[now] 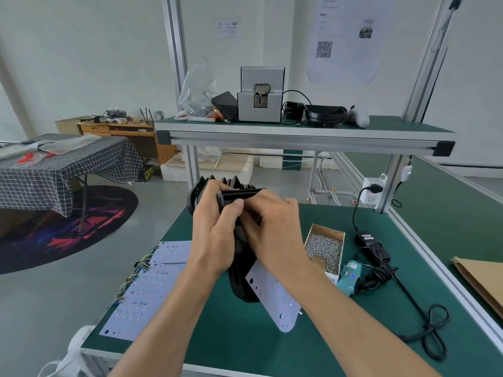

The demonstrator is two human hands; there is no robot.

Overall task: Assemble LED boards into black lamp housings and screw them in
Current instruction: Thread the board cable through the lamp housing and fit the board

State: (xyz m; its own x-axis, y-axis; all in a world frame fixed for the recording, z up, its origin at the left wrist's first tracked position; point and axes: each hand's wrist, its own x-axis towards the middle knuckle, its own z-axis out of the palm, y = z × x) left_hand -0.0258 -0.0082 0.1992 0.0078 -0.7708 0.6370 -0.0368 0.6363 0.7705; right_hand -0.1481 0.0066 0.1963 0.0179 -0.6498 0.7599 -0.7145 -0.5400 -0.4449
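Hands, left [215,227] and right [272,227], gripping black housing [242,257] between them, LED board [275,300] beneath

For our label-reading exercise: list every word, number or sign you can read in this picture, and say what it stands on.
"ER": end of a word on the screw box; the rest is hidden.
QR code, no readable words: wall poster.
Too blurred to read: small wall notice, power adapter label, screw bag label, electric screwdriver sticker, LED boards print.

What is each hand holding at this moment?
Left hand: holds the black lamp housing, thumb curled on it.
Right hand: fingers curled on the same housing; exact hold hidden.
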